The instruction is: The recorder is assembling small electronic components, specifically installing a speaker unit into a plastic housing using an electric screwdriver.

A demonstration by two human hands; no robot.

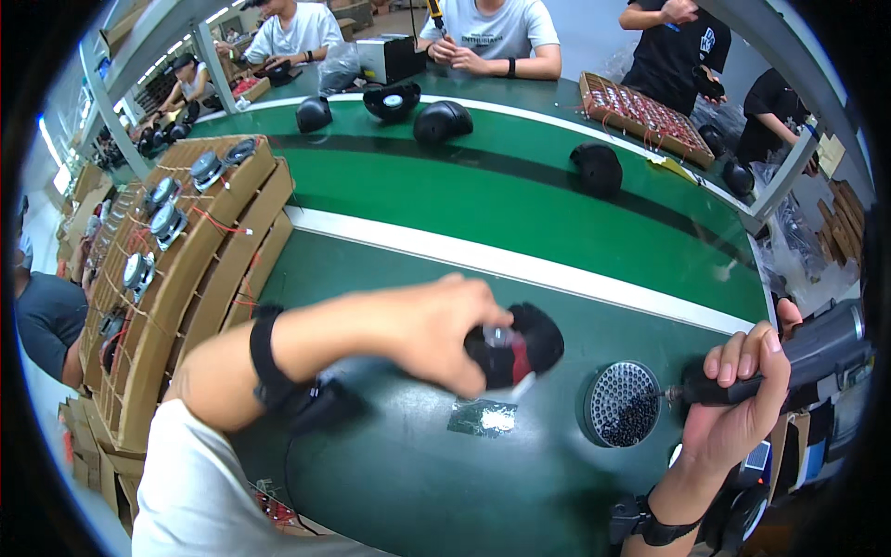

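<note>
My left hand (441, 334) reaches across the bench, its fingers closed on a rounded black housing (541, 343). A shiny round part, a patch of red and a small white piece show at the housing's open side; blur hides what they are. My right hand (742, 381) grips a dark electric screwdriver (821, 348). The driver's tip points left, at the rim of a round dish (594, 381) with a dimpled inside. Small black screws (631, 422) lie heaped in the dish.
Stacked cardboard trays with speakers (167, 223) stand left. Behind a white rail (445, 255) runs a green conveyor (445, 190) carrying black housings (443, 122). A dark object (325, 404) sits under my left forearm. A shiny patch (483, 418) marks the bench. Co-workers sit and stand beyond.
</note>
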